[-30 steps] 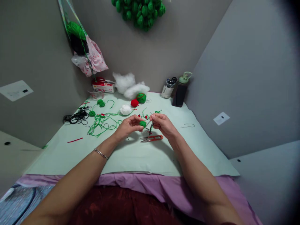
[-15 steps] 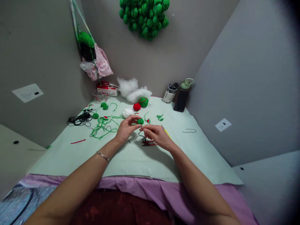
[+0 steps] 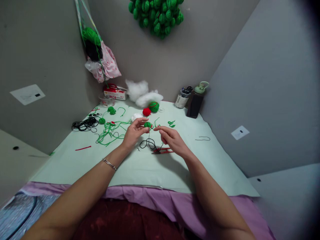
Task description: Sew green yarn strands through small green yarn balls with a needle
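My left hand (image 3: 135, 132) is closed, pinching a small green crocheted ball (image 3: 147, 124) between thumb and fingers. A strand of black yarn (image 3: 148, 144) hangs from the ball and loops on the table below. To the right, my right hand (image 3: 172, 137) is held apart from the ball, forefinger stretched toward it and the other fingers curled. One end of the yarn rises to these curled fingers; whether a needle is there is too small to tell. Under my right hand lie red thread snips (image 3: 162, 151). Behind the ball, a small red, white and green piece (image 3: 152, 126) is partly hidden.
Tangled green yarn (image 3: 110, 135) and black yarn (image 3: 86, 124) lie to the left. Farther back are a white yarn ball (image 3: 136, 117), a red ball (image 3: 146, 111), a green ball (image 3: 153, 106) and stuffing (image 3: 147, 98). A bottle (image 3: 195, 105) and pen holder (image 3: 181, 100) stand back right.
My right hand has drawn away from the green ball, to the right and slightly up. The ball has moved slightly up and left, and the hanging black strand now shows between the hands.
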`<state>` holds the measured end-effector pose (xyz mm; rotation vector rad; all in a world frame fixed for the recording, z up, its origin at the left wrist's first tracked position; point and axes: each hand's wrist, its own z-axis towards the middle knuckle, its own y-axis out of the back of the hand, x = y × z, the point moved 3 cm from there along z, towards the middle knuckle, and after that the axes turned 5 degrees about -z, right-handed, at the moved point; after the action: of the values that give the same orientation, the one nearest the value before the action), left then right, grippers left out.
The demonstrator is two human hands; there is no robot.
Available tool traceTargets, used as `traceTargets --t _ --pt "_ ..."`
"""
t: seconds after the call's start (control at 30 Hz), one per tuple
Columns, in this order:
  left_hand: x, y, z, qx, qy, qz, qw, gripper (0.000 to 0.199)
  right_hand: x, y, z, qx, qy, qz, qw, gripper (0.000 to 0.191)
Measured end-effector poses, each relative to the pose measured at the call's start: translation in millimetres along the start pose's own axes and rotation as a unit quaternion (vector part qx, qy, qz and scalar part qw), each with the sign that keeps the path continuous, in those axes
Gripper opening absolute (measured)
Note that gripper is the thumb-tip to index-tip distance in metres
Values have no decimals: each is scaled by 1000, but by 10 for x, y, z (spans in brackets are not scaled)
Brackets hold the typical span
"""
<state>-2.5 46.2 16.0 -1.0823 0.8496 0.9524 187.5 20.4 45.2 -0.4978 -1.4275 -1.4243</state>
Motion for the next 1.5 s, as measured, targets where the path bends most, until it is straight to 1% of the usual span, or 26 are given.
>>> traceTargets --t 0.1,0.17,0.23,0.27,0.37,0.43,0.63,0.87,1.07,1.27,1.43,1.5 --pt "16 -15 -13 8 16 8 1000 37 39 -76 -9 37 -3 60 997 33" --pt "24 -25 -25 15 31 0 999 39 48 -112 -8 28 -23 90 995 27" --pt "27 -31 -35 19 43 -11 999 43 39 -134 4 -2 -38 106 994 25" --pt "27 -33 -39 21 46 -16 999 44 32 -138 13 -23 -35 102 994 25" --pt "32 -34 -43 24 47 -21 998 46 13 -119 37 -103 9 57 993 22" --pt "45 -30 -40 27 46 -14 998 46 -7 -115 47 -128 21 42 991 19" --pt "78 -27 -31 28 36 -7 999 43 -54 -152 49 -94 -11 25 995 23" --pt "65 -29 -27 26 33 -3 999 39 -68 -172 50 -89 -22 13 996 23" --pt "101 -35 -28 34 34 -25 999 35 -57 -206 51 -107 -14 9 994 22" --pt "108 -62 -37 31 49 -62 996 34 -30 -221 54 -109 -5 37 993 21" --pt "72 -101 -58 35 69 -92 993 32 -18 -207 46 -127 37 28 991 20" --pt "77 -113 -67 38 71 -99 992 31 -35 -214 52 -131 39 29 990 20"
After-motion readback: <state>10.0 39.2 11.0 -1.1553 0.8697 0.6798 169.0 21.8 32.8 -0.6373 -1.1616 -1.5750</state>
